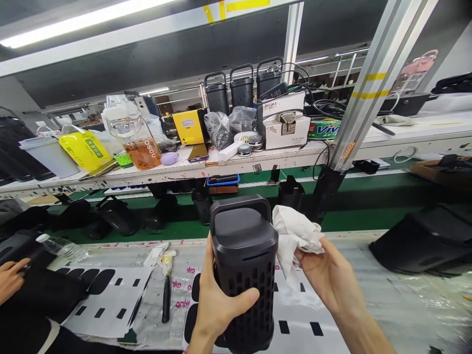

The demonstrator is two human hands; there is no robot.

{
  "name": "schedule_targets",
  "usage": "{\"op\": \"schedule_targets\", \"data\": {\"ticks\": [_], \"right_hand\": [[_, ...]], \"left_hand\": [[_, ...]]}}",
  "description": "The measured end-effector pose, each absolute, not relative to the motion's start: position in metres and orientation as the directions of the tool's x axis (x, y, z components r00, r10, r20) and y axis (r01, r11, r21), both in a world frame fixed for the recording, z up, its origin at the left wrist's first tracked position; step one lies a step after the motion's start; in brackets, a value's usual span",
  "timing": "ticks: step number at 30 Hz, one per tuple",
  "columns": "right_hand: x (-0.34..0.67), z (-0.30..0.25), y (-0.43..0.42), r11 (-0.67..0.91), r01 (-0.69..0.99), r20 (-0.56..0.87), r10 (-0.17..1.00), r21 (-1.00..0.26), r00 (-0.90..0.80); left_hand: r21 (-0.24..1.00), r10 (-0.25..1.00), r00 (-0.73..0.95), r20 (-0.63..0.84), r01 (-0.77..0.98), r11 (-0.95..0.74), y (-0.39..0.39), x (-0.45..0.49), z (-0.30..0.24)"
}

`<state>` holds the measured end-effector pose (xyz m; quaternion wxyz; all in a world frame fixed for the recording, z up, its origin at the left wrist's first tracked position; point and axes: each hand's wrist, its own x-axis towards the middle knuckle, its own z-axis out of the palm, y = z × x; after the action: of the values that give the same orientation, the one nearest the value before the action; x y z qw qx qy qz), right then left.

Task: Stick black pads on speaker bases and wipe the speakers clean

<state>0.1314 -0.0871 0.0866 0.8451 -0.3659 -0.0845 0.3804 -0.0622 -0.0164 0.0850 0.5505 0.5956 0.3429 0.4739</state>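
My left hand [216, 300] is wrapped round a black cylindrical device [243, 265] with a perforated body and a handle on top, held upright above the bench. My right hand [328, 275] sits just to the right of the device and pinches a crumpled white cloth [295, 231] beside its top. Sticker sheets [110, 295] with black shapes lie under both hands.
A small brush [166, 290] lies on the sheets at left. Another person's hand [11, 278] is at the far left by a plastic bottle [62, 247]. Black parts sit on the green belt [354, 216]. The shelf [280, 160] behind holds jugs, boxes and similar black devices.
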Motion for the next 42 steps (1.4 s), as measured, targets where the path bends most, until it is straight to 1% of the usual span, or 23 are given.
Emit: {"op": "schedule_targets", "data": {"ticks": [4, 8, 10, 12, 13, 14, 15, 16, 18, 20, 21, 22, 24, 29, 31, 33, 36, 37, 39, 40, 41, 42], "right_hand": [[0.124, 0.093, -0.093, 0.444, -0.472, -0.031, 0.702, -0.761, 0.711], [0.112, 0.091, -0.09, 0.458, -0.397, 0.007, 0.662, -0.796, 0.75], [0.103, 0.089, -0.087, 0.464, -0.397, 0.002, 0.652, -0.792, 0.758], [0.093, 0.087, -0.085, 0.452, -0.407, -0.006, 0.663, -0.794, 0.748], [0.09, 0.086, -0.084, 0.449, -0.402, -0.002, 0.664, -0.798, 0.748], [0.087, 0.085, -0.084, 0.455, -0.386, 0.008, 0.655, -0.802, 0.756], [0.086, 0.085, -0.085, 0.464, -0.368, 0.021, 0.644, -0.806, 0.765], [0.086, 0.084, -0.086, 0.474, -0.354, 0.032, 0.633, -0.806, 0.774], [0.088, 0.083, -0.091, 0.494, -0.354, 0.045, 0.628, -0.794, 0.777], [0.09, 0.082, -0.097, 0.498, -0.375, 0.047, 0.647, -0.782, 0.761], [0.091, 0.082, -0.1, 0.499, -0.381, 0.047, 0.652, -0.779, 0.757], [0.091, 0.081, -0.103, 0.497, -0.383, 0.045, 0.652, -0.779, 0.756], [0.091, 0.079, -0.107, 0.485, -0.379, 0.026, 0.641, -0.789, 0.767], [0.089, 0.072, -0.114, 0.485, -0.371, -0.023, 0.583, -0.792, 0.812], [0.089, 0.069, -0.117, 0.48, -0.387, -0.046, 0.58, -0.787, 0.813], [0.089, 0.069, -0.12, 0.438, -0.43, -0.083, 0.618, -0.789, 0.782], [0.085, 0.077, -0.115, 0.282, -0.519, -0.152, 0.751, -0.807, 0.643], [0.083, 0.081, -0.111, 0.223, -0.525, -0.175, 0.777, -0.821, 0.605], [0.078, 0.089, -0.1, 0.143, -0.485, -0.195, 0.792, -0.863, 0.579], [0.076, 0.093, -0.094, 0.133, -0.445, -0.176, 0.79, -0.886, 0.587], [0.075, 0.096, -0.088, 0.143, -0.393, -0.133, 0.791, -0.908, 0.597], [0.076, 0.098, -0.084, 0.161, -0.335, -0.078, 0.797, -0.928, 0.599]], "left_hand": [[0.981, 0.906, 0.378, 0.192, -0.102, -0.165, -0.014, -0.065, 0.083], [0.975, 0.904, 0.368, 0.216, -0.043, -0.216, -0.015, -0.067, 0.078], [0.959, 0.905, 0.341, 0.255, 0.027, -0.281, -0.018, -0.064, 0.074], [0.903, 0.89, 0.297, 0.346, 0.151, -0.401, -0.021, -0.059, 0.069], [0.848, 0.865, 0.275, 0.419, 0.223, -0.481, -0.021, -0.057, 0.067], [0.766, 0.818, 0.264, 0.511, 0.291, -0.573, -0.02, -0.055, 0.064], [0.657, 0.741, 0.27, 0.615, 0.343, -0.671, -0.018, -0.053, 0.061], [0.528, 0.637, 0.292, 0.713, 0.374, -0.763, -0.013, -0.053, 0.058], [0.253, 0.378, 0.348, 0.858, 0.355, -0.9, 0.001, -0.055, 0.053], [0.038, 0.152, 0.37, 0.917, 0.296, -0.954, 0.017, -0.061, 0.052], [-0.031, 0.073, 0.364, 0.928, 0.271, -0.962, 0.025, -0.064, 0.053], [-0.08, 0.017, 0.357, 0.934, 0.253, -0.964, 0.032, -0.067, 0.055], [-0.135, -0.047, 0.348, 0.936, 0.233, -0.963, 0.042, -0.072, 0.061], [-0.156, -0.074, 0.352, 0.933, 0.211, -0.965, 0.048, -0.079, 0.073], [-0.166, -0.077, 0.366, 0.927, 0.218, -0.962, 0.049, -0.08, 0.07], [-0.191, -0.084, 0.392, 0.916, 0.242, -0.951, 0.049, -0.078, 0.062], [-0.202, -0.063, 0.426, 0.903, 0.291, -0.935, 0.042, -0.07, 0.044], [-0.181, -0.034, 0.418, 0.908, 0.317, -0.931, 0.036, -0.067, 0.036], [-0.086, 0.072, 0.393, 0.917, 0.369, -0.925, 0.022, -0.063, 0.017], [-0.009, 0.153, 0.385, 0.91, 0.388, -0.922, 0.015, -0.062, 0.007], [0.084, 0.249, 0.419, 0.873, 0.374, -0.924, 0.01, -0.064, -0.003], [0.226, 0.386, 0.484, 0.786, 0.356, -0.907, 0.007, -0.068, -0.013]]}}
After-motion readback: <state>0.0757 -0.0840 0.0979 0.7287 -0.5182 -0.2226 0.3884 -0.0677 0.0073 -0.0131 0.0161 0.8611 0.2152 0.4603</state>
